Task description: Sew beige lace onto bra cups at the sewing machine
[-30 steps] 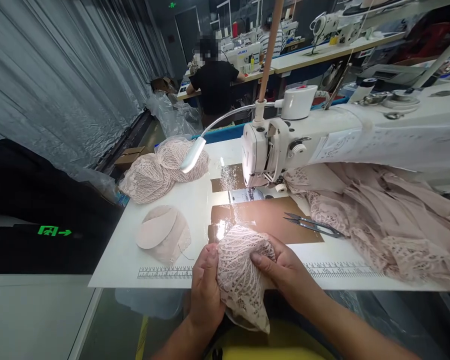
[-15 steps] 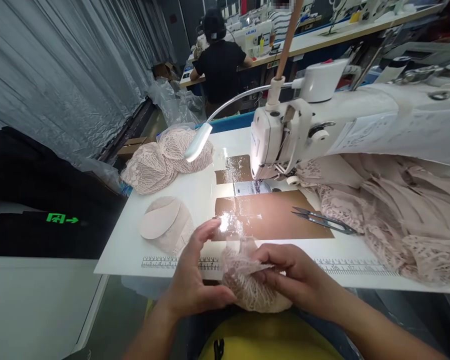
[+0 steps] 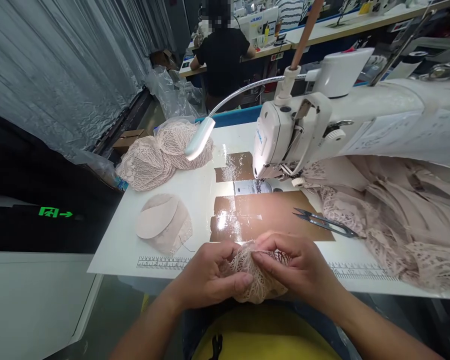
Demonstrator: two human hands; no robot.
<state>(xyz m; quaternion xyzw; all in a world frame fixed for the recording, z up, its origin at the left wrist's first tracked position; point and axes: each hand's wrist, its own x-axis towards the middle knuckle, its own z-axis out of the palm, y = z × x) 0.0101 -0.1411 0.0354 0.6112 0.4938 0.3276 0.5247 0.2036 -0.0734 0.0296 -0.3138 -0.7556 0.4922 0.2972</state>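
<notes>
A beige lace piece (image 3: 260, 285) bunches at the table's front edge, between my two hands. My left hand (image 3: 219, 272) is closed on its left side, thumb in front. Its upper right edge is pinched between the thumb and fingers of my right hand (image 3: 290, 265). Beyond my hands is the sewing machine (image 3: 273, 135), with brown tape (image 3: 262, 215) stuck on the bed before its needle. Thread snips (image 3: 324, 222) lie on the tape's right end. Left of my hands rest flat, rounded beige fabric pieces (image 3: 164, 222).
Stacked lace cups (image 3: 161, 155) sit at the table's back left, under a bendable lamp (image 3: 200, 139). Gathered beige lace fabric (image 3: 390, 220) covers the right side. A printed ruler (image 3: 163, 262) runs along the front edge. Another person (image 3: 223, 60) sits at a machine farther back.
My left hand has closed from an open spread onto the lace piece. My right hand keeps its pinch on the lace. The view has shifted slightly.
</notes>
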